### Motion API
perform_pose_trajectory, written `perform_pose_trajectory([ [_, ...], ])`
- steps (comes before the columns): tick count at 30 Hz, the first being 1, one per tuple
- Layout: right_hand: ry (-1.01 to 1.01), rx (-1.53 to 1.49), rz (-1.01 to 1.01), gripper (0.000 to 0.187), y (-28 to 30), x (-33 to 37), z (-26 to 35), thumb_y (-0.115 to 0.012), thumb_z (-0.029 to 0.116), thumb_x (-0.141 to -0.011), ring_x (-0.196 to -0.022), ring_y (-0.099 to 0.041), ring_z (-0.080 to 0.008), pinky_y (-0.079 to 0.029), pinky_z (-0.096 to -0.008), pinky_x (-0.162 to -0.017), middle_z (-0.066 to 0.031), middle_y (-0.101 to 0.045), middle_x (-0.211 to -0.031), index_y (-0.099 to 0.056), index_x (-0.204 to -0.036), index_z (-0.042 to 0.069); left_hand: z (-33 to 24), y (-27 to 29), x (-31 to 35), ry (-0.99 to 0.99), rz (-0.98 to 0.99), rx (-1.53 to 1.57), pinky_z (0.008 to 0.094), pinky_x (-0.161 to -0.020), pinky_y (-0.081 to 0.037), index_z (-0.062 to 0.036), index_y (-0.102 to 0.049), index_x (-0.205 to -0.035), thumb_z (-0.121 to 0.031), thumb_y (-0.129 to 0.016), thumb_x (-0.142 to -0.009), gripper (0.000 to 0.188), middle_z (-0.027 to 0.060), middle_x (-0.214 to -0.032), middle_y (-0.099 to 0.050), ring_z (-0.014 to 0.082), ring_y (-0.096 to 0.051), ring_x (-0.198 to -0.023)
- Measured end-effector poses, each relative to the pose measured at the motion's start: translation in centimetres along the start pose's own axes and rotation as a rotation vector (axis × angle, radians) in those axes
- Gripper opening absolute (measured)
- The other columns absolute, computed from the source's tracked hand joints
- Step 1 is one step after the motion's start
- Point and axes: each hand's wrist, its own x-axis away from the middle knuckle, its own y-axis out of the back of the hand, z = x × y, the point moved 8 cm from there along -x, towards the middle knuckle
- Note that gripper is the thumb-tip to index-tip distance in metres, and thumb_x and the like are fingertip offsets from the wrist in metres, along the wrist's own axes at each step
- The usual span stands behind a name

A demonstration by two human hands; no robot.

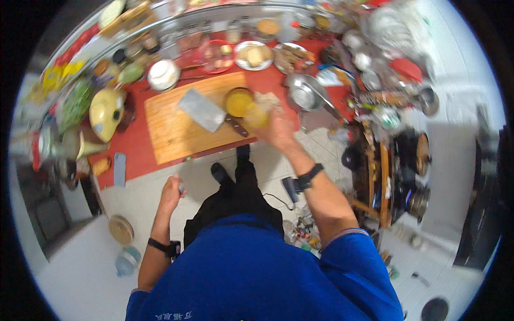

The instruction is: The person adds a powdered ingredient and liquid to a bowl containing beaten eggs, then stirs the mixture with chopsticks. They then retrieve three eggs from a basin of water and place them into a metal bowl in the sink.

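My right hand is closed around a yellowish, see-through thing, smeared by motion, at the right edge of the wooden cutting board. Right beside it stands a round bowl with yellow contents and a dark rim. A cleaver lies flat on the board, its dark handle pointing toward my right hand. Off the table's front edge, my left hand hangs with curled fingers. A small greyish bit shows at its fingertips, too small to name.
Plates of food and a red basket line the back of the red-topped table. A metal pan sits at the right, a yellow lidded pot at the left. A phone lies near the front left edge.
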Motion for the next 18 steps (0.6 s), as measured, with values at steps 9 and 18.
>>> perform_pose_trajectory([
  [9,-0.174,-0.350,0.044,0.064,-1.1,5.2,-0.5,-0.083,0.038,-0.078,-0.112,-0.067,-0.0408,-0.052,-0.0520,-0.096,-0.0228,-0.069,-0.118,-0.058,-0.123,0.000,-10.8,-5.7,-2.8,-0.133,0.217,-0.361,0.0283,-0.060,-0.049,-0.0022,-0.057,-0.110,-0.056,-0.043,-0.110,0.055,0.0078,-0.084,-0.062,0.0142,-0.061,-0.065],
  [18,-0.146,-0.337,-0.060,0.071,-1.8,9.5,-1.4,-0.083,0.043,-0.080,-0.116,-0.062,-0.0399,-0.046,-0.0507,-0.101,-0.0222,-0.065,-0.123,-0.054,-0.128,0.000,-20.9,-14.5,-4.3,-0.376,0.284,-0.515,0.0304,-0.079,-0.047,-0.0060,-0.063,-0.118,-0.051,-0.053,-0.108,0.047,0.0029,-0.099,-0.066,0.0137,-0.062,-0.085],
])
